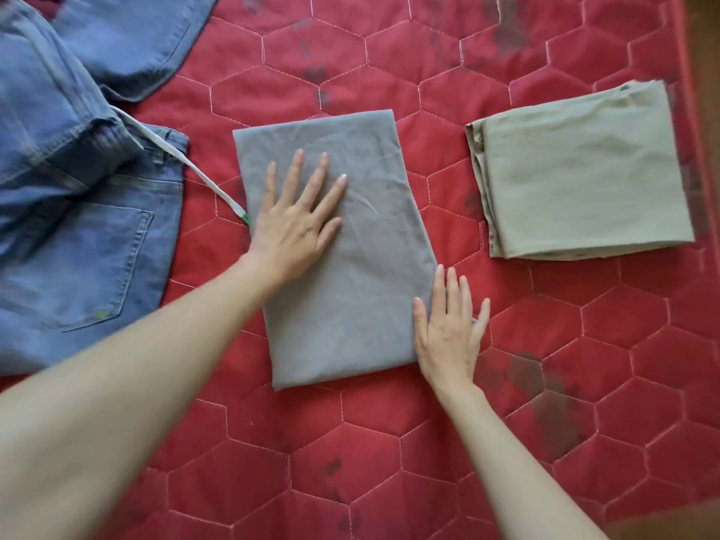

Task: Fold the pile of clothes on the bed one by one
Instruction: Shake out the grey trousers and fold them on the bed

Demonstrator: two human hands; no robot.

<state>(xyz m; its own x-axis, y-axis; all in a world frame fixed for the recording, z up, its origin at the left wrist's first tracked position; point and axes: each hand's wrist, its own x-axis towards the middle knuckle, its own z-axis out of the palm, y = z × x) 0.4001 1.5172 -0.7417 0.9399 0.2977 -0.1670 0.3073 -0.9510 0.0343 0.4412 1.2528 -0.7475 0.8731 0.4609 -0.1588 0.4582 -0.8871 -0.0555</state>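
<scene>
Left hand [298, 224] lies flat, fingers spread, pressing the grey folded garment [343, 290]; right hand [448, 337], also flat, touches its right edge. Long axis runs away from the person.

— What covers the bed?

— A red quilt [389, 442] stitched in pale thread into a honeycomb of hexagons, filling nearly the whole view.

— Is it clean?

— Dark smudges [545, 403] mark it near the right side and at the far middle.

— Anything past it?

— A brown strip [707, 52] runs down the far right edge. Soft, even light throughout.
</scene>
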